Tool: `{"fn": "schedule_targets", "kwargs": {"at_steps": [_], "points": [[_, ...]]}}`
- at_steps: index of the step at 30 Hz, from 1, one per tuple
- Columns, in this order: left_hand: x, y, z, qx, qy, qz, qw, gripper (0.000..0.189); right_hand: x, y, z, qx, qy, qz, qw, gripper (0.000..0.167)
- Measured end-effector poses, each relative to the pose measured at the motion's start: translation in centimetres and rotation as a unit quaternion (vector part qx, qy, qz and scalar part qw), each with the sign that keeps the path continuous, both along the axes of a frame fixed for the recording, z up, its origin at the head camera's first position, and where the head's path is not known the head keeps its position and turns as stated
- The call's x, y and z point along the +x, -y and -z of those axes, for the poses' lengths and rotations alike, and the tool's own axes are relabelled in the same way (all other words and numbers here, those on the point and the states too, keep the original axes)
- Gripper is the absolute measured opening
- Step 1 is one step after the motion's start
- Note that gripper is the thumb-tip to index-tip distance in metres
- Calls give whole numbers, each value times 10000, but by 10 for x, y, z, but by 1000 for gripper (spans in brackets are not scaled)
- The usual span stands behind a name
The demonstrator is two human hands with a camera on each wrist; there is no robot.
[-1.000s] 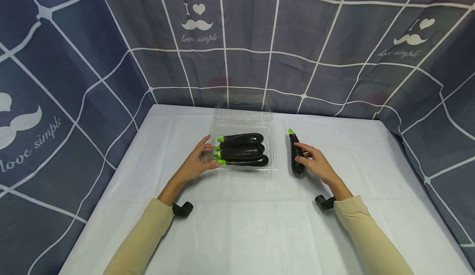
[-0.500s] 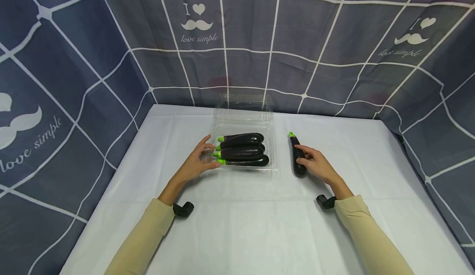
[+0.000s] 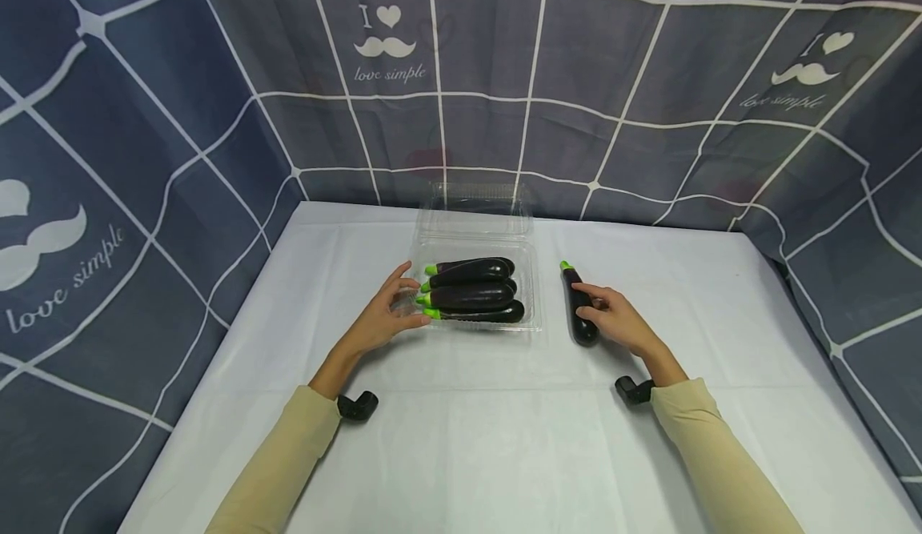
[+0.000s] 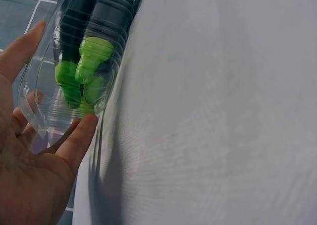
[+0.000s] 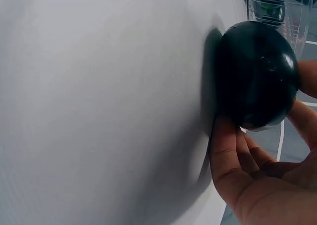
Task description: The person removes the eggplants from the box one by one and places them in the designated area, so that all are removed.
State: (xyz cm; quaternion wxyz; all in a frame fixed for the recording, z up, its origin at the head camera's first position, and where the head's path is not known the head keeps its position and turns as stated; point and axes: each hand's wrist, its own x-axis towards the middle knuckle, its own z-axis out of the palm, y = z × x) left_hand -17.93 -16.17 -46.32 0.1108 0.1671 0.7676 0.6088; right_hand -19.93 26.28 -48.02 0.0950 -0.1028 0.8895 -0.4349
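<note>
Several glossy black eggplants (image 3: 471, 295) with bright green stem ends lie side by side in a clear plastic clamshell box (image 3: 534, 286), stems to the left. My left hand (image 3: 382, 318) spreads around the box's left end, its thumb at the near corner and index finger along the far side. In the left wrist view the green stem ends (image 4: 94, 56) show through the clear wall. To the right of the box, one more eggplant (image 3: 576, 310) lies with its stem pointing away from me. My right hand (image 3: 615, 318) holds it from the side, fingers and thumb on opposite sides of its body (image 5: 255, 76).
The box's lid (image 3: 475, 212) stands raised at the back, against the grid-patterned curtain (image 3: 475, 134). A white cloth (image 3: 461, 438) covers the table. Dark curtains enclose the left and right sides too.
My right hand has shifted the single eggplant slightly toward me and a little to the right. My left hand stays at the box, and the boxed eggplants have not moved.
</note>
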Motion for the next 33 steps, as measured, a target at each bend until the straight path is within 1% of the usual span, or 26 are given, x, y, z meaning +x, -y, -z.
{"fn": "schedule_targets", "kwargs": {"at_steps": [6, 12, 21, 28, 33], "points": [[0, 1, 0, -28, -22, -12, 10000, 56, 1, 0, 1, -80, 10, 62, 9999, 49], [0, 1, 0, -87, -76, 8, 9999, 56, 3, 1, 1, -37, -71, 110, 9999, 49], [-1, 0, 0, -71, 22, -53, 10000, 59, 6, 1, -4, 76, -116, 224, 9997, 51], [0, -1, -1, -54, 96, -87, 9999, 59, 7, 0, -1, 62, -85, 230, 9997, 52], [-1, -1, 0, -79, 117, -107, 9998, 58, 8, 0, 0, 38, -62, 292, 9995, 53]]}}
